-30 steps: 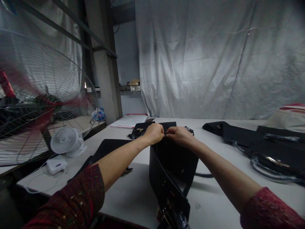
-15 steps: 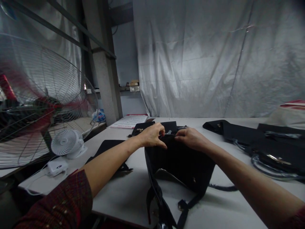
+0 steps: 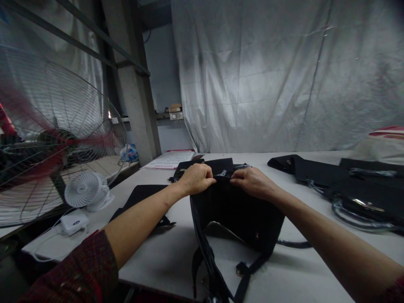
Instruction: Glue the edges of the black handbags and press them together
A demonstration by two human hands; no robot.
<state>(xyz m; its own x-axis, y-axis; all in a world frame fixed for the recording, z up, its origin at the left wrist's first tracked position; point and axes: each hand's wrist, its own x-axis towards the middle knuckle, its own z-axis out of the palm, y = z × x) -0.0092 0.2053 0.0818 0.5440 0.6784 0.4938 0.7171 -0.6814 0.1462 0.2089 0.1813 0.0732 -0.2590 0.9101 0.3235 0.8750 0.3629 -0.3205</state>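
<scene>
A black handbag (image 3: 243,214) stands on the white table in front of me, its flap side toward me with straps hanging down. My left hand (image 3: 198,179) pinches its upper edge between thumb and fingers. Close by on the same edge, my right hand (image 3: 252,182) grips with thumb and fingertips. A short stretch of dark edge shows between the two hands. Near the bag's lower front hangs a strap with a small metal piece (image 3: 241,269). The parts under my fingertips are hidden.
More black bags with plastic-wrapped handles (image 3: 362,198) lie at the right. Black pieces (image 3: 145,195) lie at the left, near a small white fan (image 3: 86,189) and a white box with a cable (image 3: 74,223). A large caged fan (image 3: 67,141) stands far left. A printed sheet (image 3: 170,160) lies behind.
My left thumb has closed down onto the bag's edge, where it stuck out before. The right hand keeps its grip almost unmoved. The view has shifted slightly.
</scene>
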